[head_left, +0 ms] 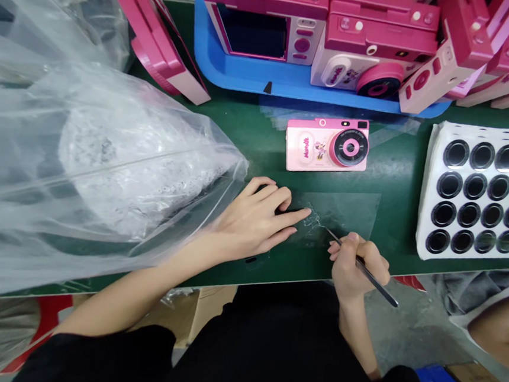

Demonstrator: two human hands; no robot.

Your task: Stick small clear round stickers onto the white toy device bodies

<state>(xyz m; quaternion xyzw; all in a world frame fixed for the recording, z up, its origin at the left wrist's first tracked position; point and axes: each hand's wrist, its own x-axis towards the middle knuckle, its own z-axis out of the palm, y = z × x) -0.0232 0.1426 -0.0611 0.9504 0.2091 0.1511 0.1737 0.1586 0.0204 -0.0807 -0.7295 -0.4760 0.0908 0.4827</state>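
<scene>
My right hand (357, 265) is shut on a slim dark pick-like tool (365, 272), and its fine tip rests on a sheet of clear plastic film (345, 217) lying on the green work mat (395, 215). My left hand (256, 218) lies flat on the mat, its fingertips reaching the film's left edge and holding nothing. Where the tip touches, the film looks crinkled. A pink Minnie Mouse toy camera (327, 145) lies just above the film, apart from both hands.
A large clear plastic bag (96, 165) bulges in from the left, beside my left forearm. A blue tray (264, 79) of stacked pink cameras stands at the far edge. A white tray of black rings (479, 193) sits right. A person's arm (503, 329) shows at lower right, below the mat's edge.
</scene>
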